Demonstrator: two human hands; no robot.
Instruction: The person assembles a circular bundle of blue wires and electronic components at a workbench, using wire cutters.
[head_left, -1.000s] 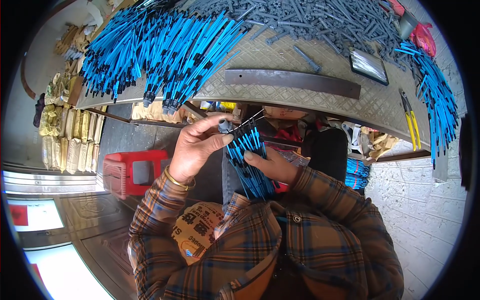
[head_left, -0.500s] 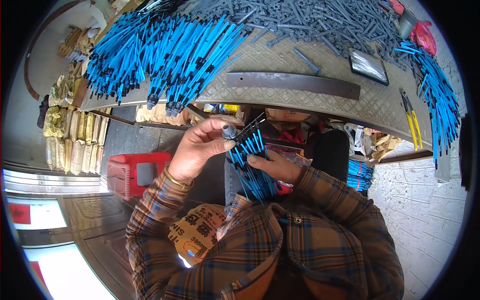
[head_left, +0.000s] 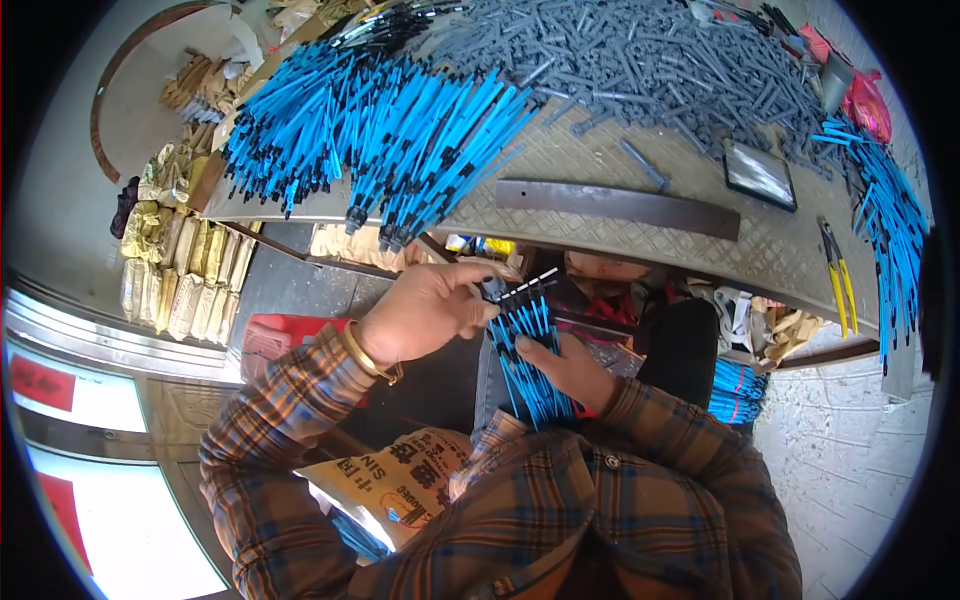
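Observation:
Above my lap, my left hand [head_left: 425, 312] is closed, with its thumb and fingers pinched round a grey plastic fitting [head_left: 492, 288] that they partly cover. Directly beside it, my right hand [head_left: 568, 368] grips a bundle of thin blue tubes [head_left: 528, 350], its thumb lying across them. Dark pieces marked with white dashes [head_left: 530, 285] stick out at the top of that bundle, next to the fitting. Whether the fitting is joined to a tube is hidden by my left fingers.
On the table [head_left: 600, 165] ahead lie a big pile of blue tubes [head_left: 400, 120], a heap of grey plastic parts [head_left: 640, 70], a flat metal bar [head_left: 620, 208], a dark-framed tablet-like object [head_left: 758, 175] and yellow-handled pliers [head_left: 838, 280]. A red stool [head_left: 270, 340] and a printed sack [head_left: 400, 475] stand at my left.
My left hand has turned so its back shows more, and its fingers cover more of the grey fitting. The right hand keeps its grip. The whole view has shifted slightly.

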